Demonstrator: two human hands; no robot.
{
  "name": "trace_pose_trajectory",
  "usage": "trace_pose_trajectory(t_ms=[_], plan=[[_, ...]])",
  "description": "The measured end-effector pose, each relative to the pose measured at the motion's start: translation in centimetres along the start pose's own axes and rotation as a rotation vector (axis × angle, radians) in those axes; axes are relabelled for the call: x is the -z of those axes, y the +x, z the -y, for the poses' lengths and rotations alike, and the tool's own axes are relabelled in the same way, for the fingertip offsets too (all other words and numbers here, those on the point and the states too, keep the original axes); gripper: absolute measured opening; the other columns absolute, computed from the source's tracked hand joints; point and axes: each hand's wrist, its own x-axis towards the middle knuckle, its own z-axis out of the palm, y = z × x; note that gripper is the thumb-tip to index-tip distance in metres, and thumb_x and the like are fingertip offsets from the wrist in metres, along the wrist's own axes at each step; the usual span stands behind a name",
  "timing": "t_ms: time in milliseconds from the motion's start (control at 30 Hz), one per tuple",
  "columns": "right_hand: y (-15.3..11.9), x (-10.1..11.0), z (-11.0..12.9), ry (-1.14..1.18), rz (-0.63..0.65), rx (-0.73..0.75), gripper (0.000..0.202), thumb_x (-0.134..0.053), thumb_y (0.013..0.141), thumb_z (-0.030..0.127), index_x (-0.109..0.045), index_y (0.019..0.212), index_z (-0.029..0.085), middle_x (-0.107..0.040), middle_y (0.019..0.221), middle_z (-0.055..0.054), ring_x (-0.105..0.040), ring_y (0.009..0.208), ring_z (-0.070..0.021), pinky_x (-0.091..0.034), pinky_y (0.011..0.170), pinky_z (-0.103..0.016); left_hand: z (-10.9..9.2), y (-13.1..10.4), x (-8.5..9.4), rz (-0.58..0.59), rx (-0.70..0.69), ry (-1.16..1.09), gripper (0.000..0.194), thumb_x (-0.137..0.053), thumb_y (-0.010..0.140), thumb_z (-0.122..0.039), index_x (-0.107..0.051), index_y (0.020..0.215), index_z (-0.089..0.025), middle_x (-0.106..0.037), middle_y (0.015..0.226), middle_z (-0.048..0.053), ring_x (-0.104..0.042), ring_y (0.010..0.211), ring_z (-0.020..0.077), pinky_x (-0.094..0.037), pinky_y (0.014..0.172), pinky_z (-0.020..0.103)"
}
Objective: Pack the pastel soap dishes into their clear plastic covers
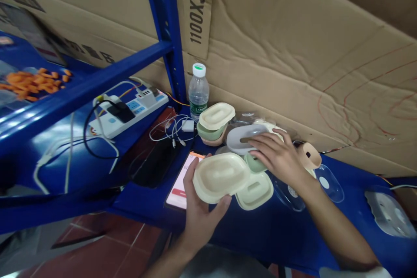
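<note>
My left hand (202, 221) is closed on a cream oval plastic dish (223, 176), with the thumb at its near edge and the fingers along its left side. Farther back, my right hand (276, 156) has its fingers bent over the rim of a pale grey oval dish (239, 137) and grips it. Beneath that hand is a small green piece (256, 163), partly hidden. A pale green lid-like piece (256, 193) lies on the blue table, right of the cream dish. At the back, another cream oval piece (217, 115) rests on a green dish (210, 133).
A water bottle (198, 91) stands by the cardboard wall (293, 52). Left are a lit phone (180, 186), a white cable (169, 128) and a power strip (130, 110). Clear plastic covers (330, 182) and a peach piece (311, 155) lie right. A blue shelf post (167, 21) rises behind.
</note>
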Motion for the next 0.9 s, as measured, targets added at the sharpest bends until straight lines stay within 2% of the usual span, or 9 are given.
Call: trace_pose_trajectory(t_ms=[133,267,467,567,633,700,767,833,900], plan=[[0.5,-0.4,0.7,-0.014,-0.001,-0.028,0.033,-0.062,0.107,0.038,-0.068,0.136,0.023,-0.074,0.138,-0.010,-0.066,0.130,-0.0283,-0.034,0.122,-0.055,0.2,0.2,0.1,-0.003,0.021,0.014,0.096,-0.087,0.083,-0.040,-0.031,0.161,-0.033,-0.048,0.163,0.016,-0.058,0.144,0.0342,-0.053,0.114,0.044],[0.5,0.6,1.8,0.099,0.000,-0.042,0.034,-0.055,0.110,0.033,-0.064,0.142,0.025,-0.069,0.146,-0.010,-0.060,0.139,-0.0279,-0.030,0.126,-0.056,0.2,-0.1,0.1,0.002,0.013,0.016,0.094,-0.088,0.084,-0.036,-0.033,0.161,-0.033,-0.050,0.162,0.015,-0.059,0.142,0.0332,-0.054,0.112,0.043],[-1.0,3.6,5.0,0.416,0.093,0.138,0.050,-0.057,0.108,0.052,-0.062,0.146,0.020,-0.067,0.149,-0.010,-0.057,0.142,-0.0240,-0.043,0.121,-0.043,0.3,-0.9,0.9,0.036,-0.117,-0.119,0.094,-0.088,0.081,-0.044,-0.040,0.161,-0.030,-0.060,0.154,0.015,-0.071,0.126,0.0344,-0.062,0.099,0.040],[-1.8,4.4,6.6,0.455,0.107,0.140,0.064,-0.060,0.102,0.062,-0.059,0.149,0.018,-0.066,0.150,-0.011,-0.056,0.144,-0.0238,-0.046,0.121,-0.042,0.5,-0.8,0.8,0.076,-0.133,-0.198,0.094,-0.088,0.081,-0.048,-0.041,0.160,-0.031,-0.059,0.156,0.016,-0.069,0.130,0.0370,-0.062,0.101,0.043],[-2.1,4.7,6.9,0.445,0.095,0.137,0.064,-0.063,0.101,0.063,-0.060,0.149,0.022,-0.064,0.153,-0.010,-0.054,0.146,-0.0243,-0.046,0.121,-0.043,0.4,-0.5,0.5,0.101,-0.115,-0.236,0.094,-0.088,0.082,-0.050,-0.040,0.161,-0.033,-0.055,0.161,0.015,-0.065,0.136,0.0385,-0.061,0.103,0.045],[-2.1,4.8,6.4,0.415,0.042,0.155,0.047,-0.065,0.104,0.050,-0.064,0.144,0.025,-0.065,0.152,-0.008,-0.057,0.144,-0.0231,-0.047,0.121,-0.043,0.3,-0.1,0.0,0.109,-0.100,-0.267,0.096,-0.088,0.083,-0.049,-0.036,0.163,-0.037,-0.052,0.163,0.014,-0.063,0.139,0.0380,-0.062,0.104,0.046],[-1.7,4.4,4.6,0.342,-0.023,0.144,0.033,-0.065,0.106,0.035,-0.069,0.138,0.027,-0.068,0.150,-0.007,-0.062,0.139,-0.0223,-0.047,0.120,-0.044,0.0,0.2,-0.4,0.134,-0.094,-0.281,0.099,-0.088,0.085,-0.047,-0.030,0.166,-0.045,-0.050,0.166,0.011,-0.065,0.137,0.0360,-0.061,0.105,0.047],[-0.7,3.5,2.0,0.223,-0.051,0.075,0.030,-0.064,0.106,0.030,-0.071,0.135,0.028,-0.068,0.149,-0.008,-0.065,0.136,-0.0247,-0.048,0.119,-0.049,-0.4,0.5,-0.5,0.188,-0.093,-0.275,0.095,-0.083,0.091,-0.046,-0.026,0.166,-0.052,-0.043,0.171,0.010,-0.066,0.137,0.0345,-0.060,0.108,0.050],[0.7,2.4,-0.7,0.131,-0.028,-0.003,0.029,-0.063,0.106,0.031,-0.073,0.133,0.028,-0.068,0.149,-0.010,-0.064,0.137,-0.0288,-0.048,0.119,-0.055,-0.7,0.6,-0.5,0.244,-0.103,-0.257,0.083,-0.075,0.097,-0.048,-0.028,0.165,-0.053,-0.036,0.175,0.009,-0.065,0.138,0.0346,-0.059,0.110,0.051]])
